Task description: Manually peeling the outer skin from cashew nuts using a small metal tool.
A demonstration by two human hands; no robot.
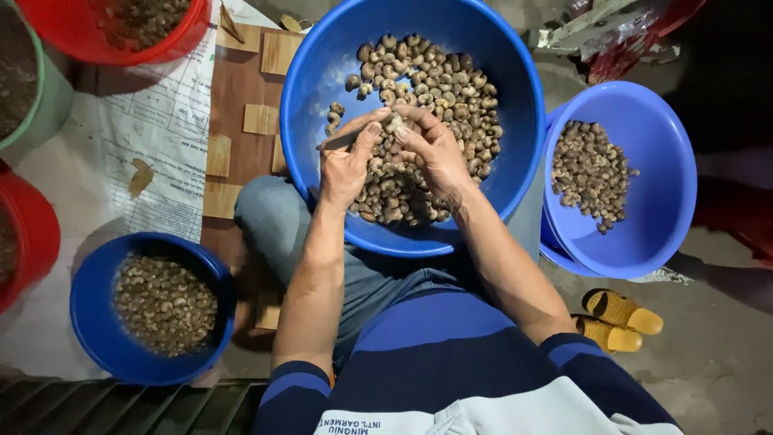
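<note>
Hemmed in by the high wall of the big blue basin [515,161], nuts [435,89] heaped across its floor; bare blue only along the left inner wall. To the right, a second basin [660,209] just beside. Lower left, a third basin [88,322]; red tubs [32,234] crowding the far left. Open ground at lower right, past the yellow sandals [620,318]

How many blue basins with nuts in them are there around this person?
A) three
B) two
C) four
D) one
A: the large blue basin on the lap, where both hands work, a blue basin to the person's right, and a smaller blue basin to the left each hold nuts.
</note>
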